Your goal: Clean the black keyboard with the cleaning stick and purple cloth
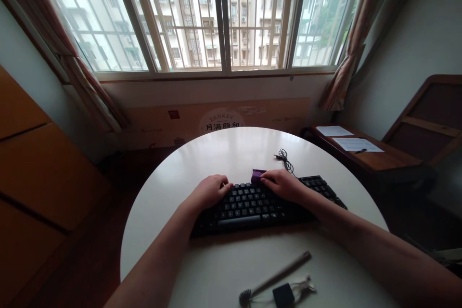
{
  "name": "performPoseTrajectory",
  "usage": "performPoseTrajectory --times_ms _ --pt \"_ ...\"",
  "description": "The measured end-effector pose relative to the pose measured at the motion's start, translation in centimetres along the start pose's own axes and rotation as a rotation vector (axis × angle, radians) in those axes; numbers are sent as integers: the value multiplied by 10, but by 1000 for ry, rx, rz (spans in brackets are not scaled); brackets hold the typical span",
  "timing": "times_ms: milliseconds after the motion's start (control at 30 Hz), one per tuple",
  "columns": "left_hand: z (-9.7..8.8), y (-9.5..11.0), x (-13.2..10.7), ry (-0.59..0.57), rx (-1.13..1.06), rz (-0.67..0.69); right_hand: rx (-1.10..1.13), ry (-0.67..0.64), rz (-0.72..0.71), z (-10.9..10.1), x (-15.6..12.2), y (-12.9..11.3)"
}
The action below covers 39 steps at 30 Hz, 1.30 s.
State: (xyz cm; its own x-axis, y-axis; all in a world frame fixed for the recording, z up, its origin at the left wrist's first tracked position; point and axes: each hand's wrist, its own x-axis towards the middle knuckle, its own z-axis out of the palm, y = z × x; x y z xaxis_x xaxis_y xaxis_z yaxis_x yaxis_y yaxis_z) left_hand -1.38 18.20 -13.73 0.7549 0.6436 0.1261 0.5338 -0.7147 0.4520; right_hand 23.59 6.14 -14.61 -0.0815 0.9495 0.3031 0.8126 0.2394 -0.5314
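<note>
A black keyboard (241,204) lies on the white round table, its rows of keys facing me. At its far left corner, my left hand (213,188) holds the edge, thumb near the top row of keys and the fingertips partly hidden. My right hand (283,184) pinches a folded purple cloth (257,176) against the keyboard's far edge, right of the middle. The hand and forearm cover part of the keys on the right. Nearer to me lie a grey-handled brush (277,275) with a round bristle head and a black keycap puller (283,294) with wire loops.
A thin black cable (285,160) is bunched behind the keyboard on the white table (155,221). To the right, papers (357,144) and a pen (361,151) lie on a wooden chair or stand. A long printed box (151,122) leans below the window.
</note>
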Motion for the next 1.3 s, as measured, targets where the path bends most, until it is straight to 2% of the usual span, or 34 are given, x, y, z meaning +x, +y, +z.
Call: performPoseTrajectory --times_ms 167,367,567,700,767,967,1200,1300 --pt "-2 1 1 -66 37 -32 -30 1 -66 3 -3 3" --pt "0 2 7 -142 180 -109 -40 47 -36 7 -1 7" --pt "-13 9 20 -345 172 -206 61 104 -7 6 -2 9" --pt "-19 17 35 -473 168 -259 115 78 -58 3 -4 8" --pt "-17 18 38 -462 197 -254 105 54 -85 2 -5 7" --pt "1 10 30 -216 280 -243 84 63 -67 2 -1 6" --pt "3 8 26 -170 277 -191 18 -131 -3 -3 18 -1" --pt "4 7 26 -166 283 -190 -23 -105 60 3 18 -3"
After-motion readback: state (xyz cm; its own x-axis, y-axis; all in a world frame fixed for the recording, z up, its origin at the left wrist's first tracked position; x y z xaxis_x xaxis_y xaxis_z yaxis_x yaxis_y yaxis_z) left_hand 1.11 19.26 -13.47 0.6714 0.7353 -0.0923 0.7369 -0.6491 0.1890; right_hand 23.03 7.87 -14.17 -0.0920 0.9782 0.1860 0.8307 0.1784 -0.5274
